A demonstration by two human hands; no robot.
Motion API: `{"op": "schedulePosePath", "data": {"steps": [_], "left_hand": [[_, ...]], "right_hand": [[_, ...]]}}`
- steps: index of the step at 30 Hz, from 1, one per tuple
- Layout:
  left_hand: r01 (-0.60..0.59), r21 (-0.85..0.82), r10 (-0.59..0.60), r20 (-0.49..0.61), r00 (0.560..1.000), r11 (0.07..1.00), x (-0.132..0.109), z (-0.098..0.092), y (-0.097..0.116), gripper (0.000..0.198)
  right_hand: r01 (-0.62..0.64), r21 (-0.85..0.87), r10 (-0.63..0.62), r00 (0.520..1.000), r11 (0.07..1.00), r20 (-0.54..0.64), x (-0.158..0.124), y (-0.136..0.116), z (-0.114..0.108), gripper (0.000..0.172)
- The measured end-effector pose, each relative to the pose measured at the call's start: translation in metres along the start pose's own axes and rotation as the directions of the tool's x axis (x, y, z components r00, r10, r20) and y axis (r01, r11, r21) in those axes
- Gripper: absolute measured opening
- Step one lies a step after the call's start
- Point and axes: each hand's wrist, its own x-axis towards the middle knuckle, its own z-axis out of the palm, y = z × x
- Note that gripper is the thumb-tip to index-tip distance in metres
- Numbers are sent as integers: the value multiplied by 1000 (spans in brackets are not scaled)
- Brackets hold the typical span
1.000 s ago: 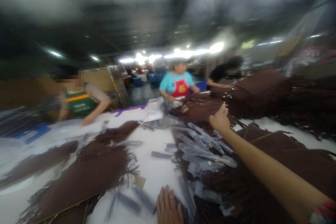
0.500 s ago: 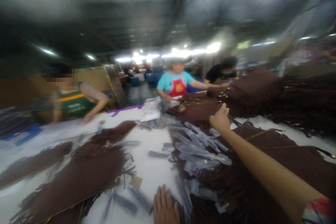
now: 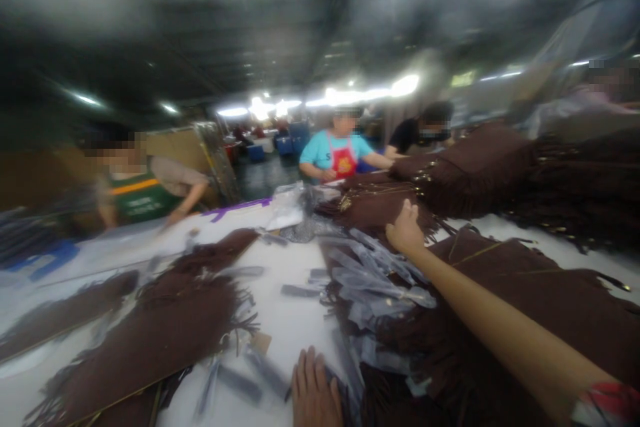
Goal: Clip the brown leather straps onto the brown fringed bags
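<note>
Fringed bag (image 3: pixel 370 203) under right hand (image 3: pixel 405 230), plastic sleeves (image 3: pixel 370 273) beside

A bare strip of table (image 3: pixel 295 327) is left open down the middle, dotted by small dark packets (image 3: pixel 296 291). It is hemmed on the left by a fringed bag (image 3: pixel 160 337) and on the right by heaped bags (image 3: pixel 530 293) under plastic sleeves (image 3: pixel 373 280).

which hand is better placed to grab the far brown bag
Right: the right hand is stretched out at the bag, while the left hand lies flat at the near edge of the table.
</note>
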Motion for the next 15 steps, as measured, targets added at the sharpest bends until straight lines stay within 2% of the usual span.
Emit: {"op": "schedulePosePath", "data": {"steps": [5,9,12,15], "left_hand": [[-32,19,32,-7,999,999,-1,2,-6,35],[-17,-11,17,32,999,1000,5,-14,0,36],[37,-34,-35,33,999,999,10,-27,9,37],[59,-25,-57,75,996,998,11,-35,16,38]], "right_hand": [[111,2,-110,990,994,92,-14,-27,15,78],[232,-15,-224,953,973,206,-32,-39,27,72],[382,-7,-357,869,924,344,-57,-45,30,56],[557,33,-497,710,830,499,-87,-49,21,27]]}}
